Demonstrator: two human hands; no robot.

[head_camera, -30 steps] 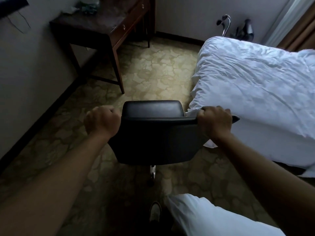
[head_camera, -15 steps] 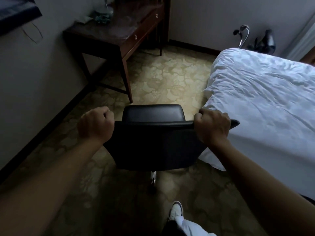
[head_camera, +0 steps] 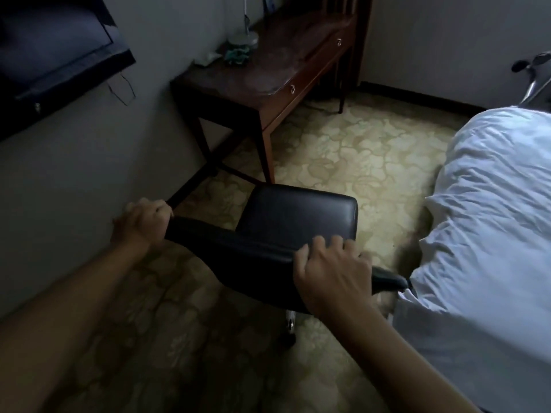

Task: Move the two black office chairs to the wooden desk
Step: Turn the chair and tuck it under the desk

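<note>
**Gripping a black office chair by its backrest, short of the wooden desk**

Reading from the left: a dark wall-mounted screen (head_camera: 56, 52) hangs at 10 o'clock on the grey wall. Below it, at 9 o'clock, the left hand (head_camera: 143, 223) is curled tight around the left end of the backrest of the black office chair (head_camera: 298, 222), fingers wrapped over the top edge. The wooden desk (head_camera: 268, 70) stands at 12 o'clock against the wall, with small items on its far end; its near leg is just beyond the chair seat, though contact cannot be told. The chair occupies the centre, seat pointing toward the desk, a castor (head_camera: 290, 338) visible beneath. At 4 o'clock the right hand (head_camera: 334, 272) clasps the backrest top, fingers bent over the edge. A bed (head_camera: 492, 219) with white bedding fills 3 o'clock, close beside the chair's right armrest. The carpet (head_camera: 357, 150) is patterned.
</note>
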